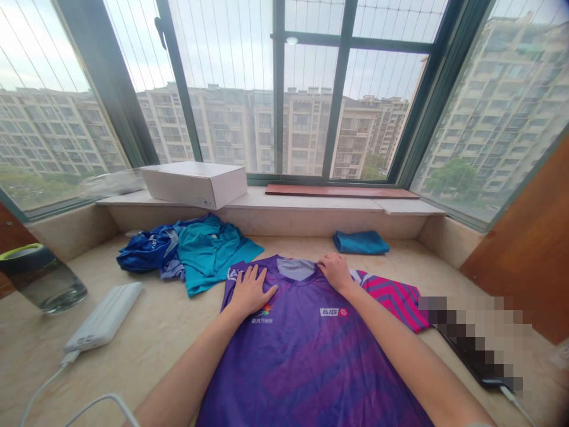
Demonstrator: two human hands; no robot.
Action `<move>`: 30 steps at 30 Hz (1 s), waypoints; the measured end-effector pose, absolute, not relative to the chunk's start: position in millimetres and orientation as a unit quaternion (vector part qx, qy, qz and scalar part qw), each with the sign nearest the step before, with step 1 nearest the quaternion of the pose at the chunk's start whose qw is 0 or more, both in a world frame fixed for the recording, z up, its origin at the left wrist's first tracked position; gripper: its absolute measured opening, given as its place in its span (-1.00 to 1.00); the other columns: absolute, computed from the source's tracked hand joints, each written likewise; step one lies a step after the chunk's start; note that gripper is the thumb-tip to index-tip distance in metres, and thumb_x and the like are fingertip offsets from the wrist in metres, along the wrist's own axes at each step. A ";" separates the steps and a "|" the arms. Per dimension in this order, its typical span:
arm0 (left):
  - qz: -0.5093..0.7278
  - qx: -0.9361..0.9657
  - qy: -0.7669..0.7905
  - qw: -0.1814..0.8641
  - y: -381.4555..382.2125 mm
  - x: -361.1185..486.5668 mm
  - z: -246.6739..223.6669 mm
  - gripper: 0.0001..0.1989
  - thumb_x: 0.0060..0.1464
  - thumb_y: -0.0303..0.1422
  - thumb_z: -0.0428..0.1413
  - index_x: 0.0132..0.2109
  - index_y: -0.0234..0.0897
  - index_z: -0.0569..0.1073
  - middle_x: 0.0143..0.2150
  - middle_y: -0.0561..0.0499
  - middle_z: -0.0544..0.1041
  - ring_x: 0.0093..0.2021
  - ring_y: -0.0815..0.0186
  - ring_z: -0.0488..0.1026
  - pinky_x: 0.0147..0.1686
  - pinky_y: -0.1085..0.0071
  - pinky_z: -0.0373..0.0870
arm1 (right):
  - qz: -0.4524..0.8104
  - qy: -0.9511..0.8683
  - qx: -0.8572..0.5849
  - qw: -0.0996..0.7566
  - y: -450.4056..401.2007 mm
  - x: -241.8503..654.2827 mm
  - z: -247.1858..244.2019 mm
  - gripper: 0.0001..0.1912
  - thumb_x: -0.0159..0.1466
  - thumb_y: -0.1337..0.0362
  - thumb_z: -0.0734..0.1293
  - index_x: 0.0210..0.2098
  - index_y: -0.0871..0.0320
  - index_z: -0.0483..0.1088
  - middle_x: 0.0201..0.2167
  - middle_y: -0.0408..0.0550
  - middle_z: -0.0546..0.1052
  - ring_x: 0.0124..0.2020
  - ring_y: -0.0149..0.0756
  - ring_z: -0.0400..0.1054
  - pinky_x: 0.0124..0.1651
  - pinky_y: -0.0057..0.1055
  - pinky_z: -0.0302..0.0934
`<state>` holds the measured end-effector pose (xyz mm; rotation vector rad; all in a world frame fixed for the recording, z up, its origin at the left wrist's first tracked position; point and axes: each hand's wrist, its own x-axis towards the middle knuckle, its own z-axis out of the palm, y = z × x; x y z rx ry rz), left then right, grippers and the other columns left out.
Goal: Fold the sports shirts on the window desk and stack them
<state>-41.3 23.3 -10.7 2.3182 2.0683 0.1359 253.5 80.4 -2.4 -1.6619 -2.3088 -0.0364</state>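
A purple T-shirt (297,350) with a pink-striped sleeve lies front side up on the stone counter, its collar away from me. My left hand (252,290) rests on the shirt's left shoulder, fingers spread flat on the cloth. At the right edge of the collar, my right hand (335,271) has its fingers bent and closed on the shirt. The pink-striped sleeve is spread out to the right, while the left sleeve is mostly out of sight.
A heap of blue and teal clothes (213,249) lies behind on the left, a folded blue cloth (361,242) behind on the right. Left are a power bank (104,317) and a bottle (44,279). A white box (195,184) stands on the windowsill. A cabled dark device (471,356) lies right.
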 end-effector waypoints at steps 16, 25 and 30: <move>0.055 0.734 0.677 -0.002 25.1 -46.9 -14.2 -0.20 0.24 0.15 -0.12 0.41 -0.29 0.24 0.47 -0.32 0.10 0.48 -0.14 -0.06 0.37 -0.13 -0.15 | 0.098 -0.817 -0.563 0.073 49.9 231.9 -22.4 -0.32 0.47 -0.10 0.01 0.44 0.12 0.06 0.48 0.13 0.03 0.49 -0.02 -0.17 0.44 0.00 -0.24; 0.039 0.711 0.702 -0.011 30.0 -59.4 -11.5 -0.27 0.32 0.06 -0.17 0.41 -0.34 0.22 0.45 -0.37 0.13 0.47 -0.18 -0.03 0.35 -0.12 -0.08 | 0.125 -0.797 -0.587 0.075 82.5 232.0 -24.0 -0.29 0.46 -0.14 0.00 0.46 0.09 0.02 0.50 0.12 -0.07 0.50 -0.05 -0.23 0.45 -0.01 -0.31; 0.036 0.712 0.701 -0.009 38.5 -67.0 -11.9 -0.33 0.34 -0.02 -0.16 0.41 -0.33 0.23 0.45 -0.38 0.14 0.46 -0.15 0.00 0.36 -0.11 -0.07 | 0.080 -0.807 -0.576 0.104 75.0 254.9 -5.2 -0.44 0.50 0.06 0.00 0.41 0.07 0.14 0.43 -0.04 0.19 0.43 -0.24 0.04 0.41 -0.29 -0.10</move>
